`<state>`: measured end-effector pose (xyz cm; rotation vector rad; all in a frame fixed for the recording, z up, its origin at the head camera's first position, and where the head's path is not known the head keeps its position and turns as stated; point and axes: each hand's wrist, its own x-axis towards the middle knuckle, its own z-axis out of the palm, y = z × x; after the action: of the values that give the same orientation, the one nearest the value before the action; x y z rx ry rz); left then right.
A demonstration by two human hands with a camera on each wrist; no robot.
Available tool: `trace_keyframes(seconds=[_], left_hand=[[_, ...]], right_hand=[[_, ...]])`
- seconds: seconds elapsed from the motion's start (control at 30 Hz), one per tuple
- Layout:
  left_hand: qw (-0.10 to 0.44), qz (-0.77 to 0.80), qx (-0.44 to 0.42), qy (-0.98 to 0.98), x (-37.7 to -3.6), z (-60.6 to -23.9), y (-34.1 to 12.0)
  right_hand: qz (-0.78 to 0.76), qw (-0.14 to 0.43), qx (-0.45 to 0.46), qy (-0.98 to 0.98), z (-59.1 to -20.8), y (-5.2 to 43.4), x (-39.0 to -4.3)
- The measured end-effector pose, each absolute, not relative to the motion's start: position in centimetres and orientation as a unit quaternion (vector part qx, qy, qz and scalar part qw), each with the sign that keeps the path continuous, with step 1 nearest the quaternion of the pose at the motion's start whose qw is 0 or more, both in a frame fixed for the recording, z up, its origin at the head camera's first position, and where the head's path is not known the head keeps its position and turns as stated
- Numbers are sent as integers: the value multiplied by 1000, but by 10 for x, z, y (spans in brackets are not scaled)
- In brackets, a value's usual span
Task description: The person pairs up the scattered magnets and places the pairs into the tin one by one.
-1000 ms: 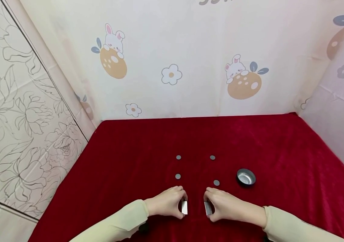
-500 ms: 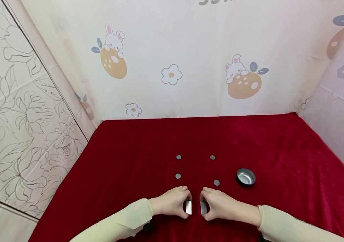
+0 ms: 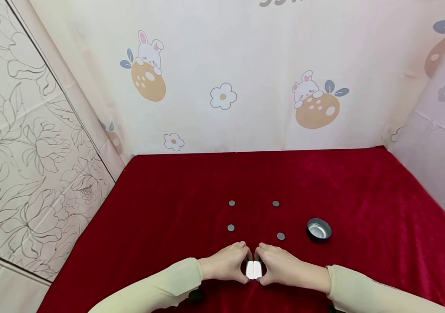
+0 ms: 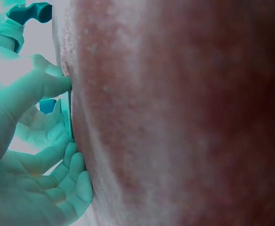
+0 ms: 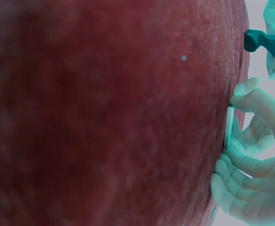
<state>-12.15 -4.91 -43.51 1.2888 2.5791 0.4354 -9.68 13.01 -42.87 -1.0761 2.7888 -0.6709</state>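
In the head view my left hand pinches a small shiny rectangular plate between thumb and fingers, low over the red cloth. Mirroring it, my right hand pinches a second plate. The two plates stand edge to edge or nearly so, and the fingertips of both hands almost meet. Seen edge-on in the left wrist view, a thin plate runs between thumb and fingers close to the cloth. The right wrist view likewise shows a thin plate in the right hand's grip.
Several small grey discs lie beyond the hands, among them a near-left disc and a near-right disc. A round metal tin stands to their right. Red cloth covers the table, with a patterned curtain behind.
Both hands have slid toward each other, the left one rightward and the right one leftward. The gap between the plates has closed. Discs and tin have stayed put.
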Motion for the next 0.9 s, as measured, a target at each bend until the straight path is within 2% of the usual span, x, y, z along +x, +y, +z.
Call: trace_keyframes(seconds=[0.43, 0.9], left_hand=[[178, 236, 415, 860, -121, -433, -51], [260, 404, 334, 811, -124, -438, -53]], right_hand=[[-326, 126, -331, 877, -420, 146, -100], [-365, 74, -319, 871, -409, 179, -103]])
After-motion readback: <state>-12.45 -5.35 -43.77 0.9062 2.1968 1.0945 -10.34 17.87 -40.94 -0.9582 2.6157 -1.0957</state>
